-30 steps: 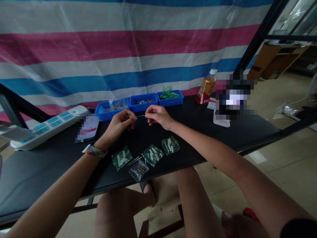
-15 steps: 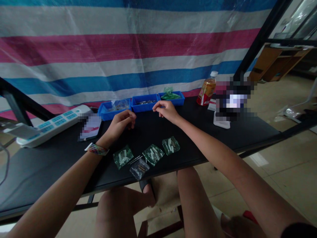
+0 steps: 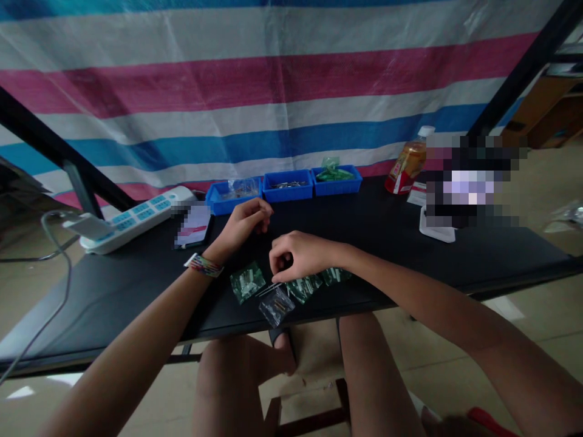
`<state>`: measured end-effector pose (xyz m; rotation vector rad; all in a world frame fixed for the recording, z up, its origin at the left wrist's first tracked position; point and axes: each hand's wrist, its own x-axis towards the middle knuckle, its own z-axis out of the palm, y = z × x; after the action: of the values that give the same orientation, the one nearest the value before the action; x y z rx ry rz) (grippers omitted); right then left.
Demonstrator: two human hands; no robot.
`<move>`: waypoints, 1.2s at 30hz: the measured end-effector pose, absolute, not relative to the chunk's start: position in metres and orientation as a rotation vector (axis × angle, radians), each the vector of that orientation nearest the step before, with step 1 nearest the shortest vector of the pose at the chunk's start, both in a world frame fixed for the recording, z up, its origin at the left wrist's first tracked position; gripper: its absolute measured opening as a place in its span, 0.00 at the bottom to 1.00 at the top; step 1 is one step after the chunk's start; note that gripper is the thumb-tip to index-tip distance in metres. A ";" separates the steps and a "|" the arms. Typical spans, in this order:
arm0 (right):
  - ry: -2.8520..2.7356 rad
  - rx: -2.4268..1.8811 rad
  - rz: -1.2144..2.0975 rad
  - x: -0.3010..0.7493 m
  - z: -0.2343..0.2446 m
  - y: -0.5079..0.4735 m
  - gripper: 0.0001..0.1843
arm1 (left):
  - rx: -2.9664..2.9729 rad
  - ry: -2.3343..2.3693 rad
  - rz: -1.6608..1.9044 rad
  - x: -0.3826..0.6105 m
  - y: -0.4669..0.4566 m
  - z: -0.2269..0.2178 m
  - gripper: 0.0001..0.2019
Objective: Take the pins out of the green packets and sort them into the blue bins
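My left hand (image 3: 248, 223) rests on the black tabletop in front of the blue bins, its fingers loosely curled with nothing visible in them. My right hand (image 3: 298, 255) is bent down over the small packets, thumb and forefinger pinched at the upper ends of some thin metal rods (image 3: 268, 290). Whether a rod is gripped I cannot tell. Left of the rods lies a green packet (image 3: 247, 282) of white pieces; below is a clear packet (image 3: 277, 306) with brass-coloured pieces. Another green packet (image 3: 304, 287) and a third (image 3: 336, 276) are partly covered by my right hand and forearm.
Three blue bins stand along the back: one with clear bags (image 3: 237, 206), one with metal rods (image 3: 288, 194), one with green bags (image 3: 337, 187). A power strip (image 3: 141, 215) and phone (image 3: 195, 224) lie left; a drink bottle (image 3: 407, 167) and white object (image 3: 437, 226) are right.
My right hand has come down from beside the bins to the rods among the packets. My left hand stays near the left bin. The whole view has shifted slightly.
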<state>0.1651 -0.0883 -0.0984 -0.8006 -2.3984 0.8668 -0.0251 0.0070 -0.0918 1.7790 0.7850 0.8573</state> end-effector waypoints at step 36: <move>-1.278 -0.980 1.207 0.193 -0.120 -0.035 0.09 | 1.801 0.858 0.698 -0.022 0.005 -0.091 0.18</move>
<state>0.1930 -0.0348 -0.1196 -0.9801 -1.2785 1.2066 -0.0223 0.0055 -0.0913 1.8005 0.8585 0.6977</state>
